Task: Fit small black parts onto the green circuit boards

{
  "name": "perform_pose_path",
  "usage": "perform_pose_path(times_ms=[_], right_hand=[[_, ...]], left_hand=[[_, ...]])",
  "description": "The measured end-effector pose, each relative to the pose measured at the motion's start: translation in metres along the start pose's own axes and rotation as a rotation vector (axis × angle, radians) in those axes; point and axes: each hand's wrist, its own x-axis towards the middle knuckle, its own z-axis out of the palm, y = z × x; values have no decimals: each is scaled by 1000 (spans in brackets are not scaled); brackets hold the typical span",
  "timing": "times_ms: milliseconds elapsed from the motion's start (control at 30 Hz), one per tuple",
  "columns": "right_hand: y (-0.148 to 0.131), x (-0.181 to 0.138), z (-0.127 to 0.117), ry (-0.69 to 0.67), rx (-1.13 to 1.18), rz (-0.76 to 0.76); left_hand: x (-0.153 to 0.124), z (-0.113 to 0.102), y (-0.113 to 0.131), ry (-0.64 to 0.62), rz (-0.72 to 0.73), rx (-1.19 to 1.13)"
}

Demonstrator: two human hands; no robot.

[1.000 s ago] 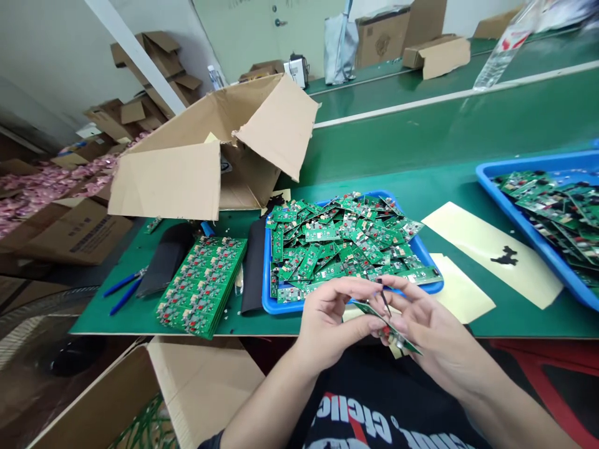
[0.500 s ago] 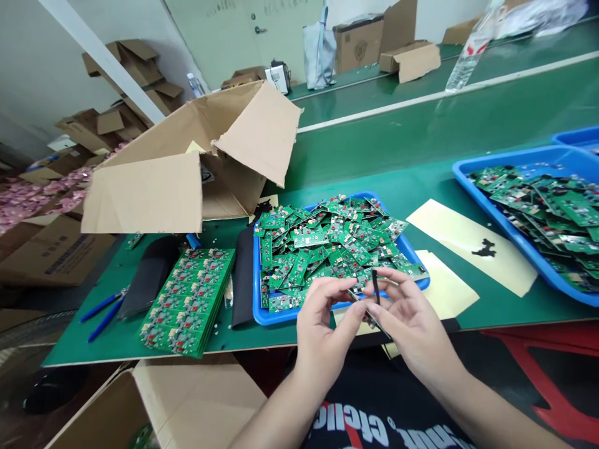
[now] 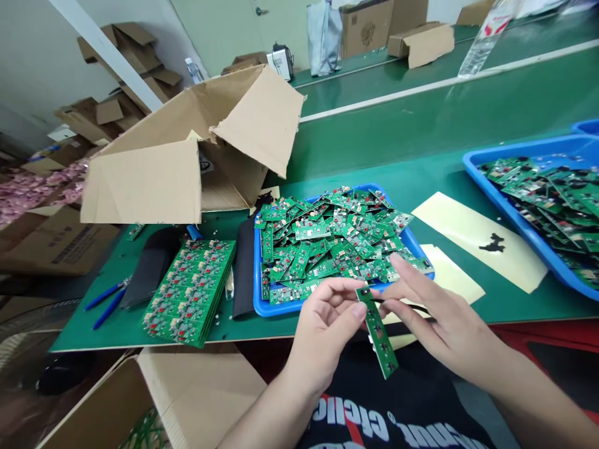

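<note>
My left hand (image 3: 330,324) pinches a narrow green circuit board (image 3: 380,337) by its upper end. The board slants down to the right, and small black parts run along its face. My right hand (image 3: 435,318) holds a thin black strip (image 3: 406,305) between thumb and fingers. One end of the strip is at the upper part of the board; whether it touches cannot be made out. Just beyond my hands stands a blue tray (image 3: 281,309) heaped with loose circuit boards (image 3: 311,231).
Left are stacked board panels (image 3: 191,293), blue-handled pliers (image 3: 110,302) and an open carton (image 3: 145,190). Yellowish backing sheets (image 3: 449,218), one bearing black scraps (image 3: 492,243), lie right of the tray. Another blue tray (image 3: 505,206) of boards stands far right. Below the table edge is a carton (image 3: 201,386).
The board has turned so that its face shows. My right hand has shifted right, and the black strip has swung from upright to nearly level. The view has tilted slightly.
</note>
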Motion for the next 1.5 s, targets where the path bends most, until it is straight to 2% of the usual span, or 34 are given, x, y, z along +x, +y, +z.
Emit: perform_pose_path(times_ms=[67,400,700,900,1200,1500], right_hand=[[-1,1,-2,-47,-30,-38],[-3,6,-7,-98,-225,-122],[-4,6,-6,-131,-345,-194],[1,1,-7,-230,-367,-193],[-1,5,-6,-215,-346,-228],[-9,12,-5,-191,-349,-155]], left_hand=[[-1,0,0,-15,-12,2],[-2,2,0,2,-17,79],[1,0,-6,90,87,302],[2,4,-4,91,109,308],[0,6,-4,121,89,365],[3,6,-6,134,243,407]])
